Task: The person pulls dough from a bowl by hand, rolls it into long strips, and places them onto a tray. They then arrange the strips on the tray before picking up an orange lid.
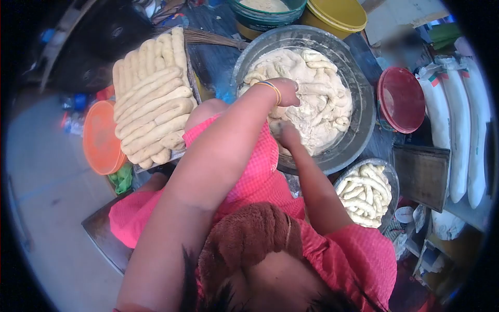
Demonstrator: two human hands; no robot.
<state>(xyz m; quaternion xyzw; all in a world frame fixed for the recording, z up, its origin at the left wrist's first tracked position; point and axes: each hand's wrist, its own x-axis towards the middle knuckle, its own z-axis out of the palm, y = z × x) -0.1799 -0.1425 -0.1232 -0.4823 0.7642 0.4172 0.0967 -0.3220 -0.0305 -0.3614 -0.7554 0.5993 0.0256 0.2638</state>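
1. A wide, dark grey basin [364, 99], dusted on its inner wall with flour, stands in front of the seated person, right of the upper middle.
2. Pale, floury dough [322, 99] fills much of the basin, lying in thick folds and rope-like lengths.
3. Left of the basin, long dough rolls [150, 104] lie packed side by side on a tray; the upper ones point away from the person, the lower ones run slantwise.
4. At the far right, long white sacks [455, 130] lie side by side.
5. A smaller bowl [396, 195], near the basin's lower right, holds heaped dough strips [366, 192].
6. A round orange lid or tub [101, 138] sits beside the rolls, and a red bucket [403, 100] stands just right of the basin.
7. The left hand [287, 92] is on the dough, fingers curled; whether they grip any cannot be told.
8. The right hand [287, 136] is at the dough's near edge, fingers partly hidden, so its grip cannot be told.
9. Thin yellowish bands [277, 95] circle the left wrist.
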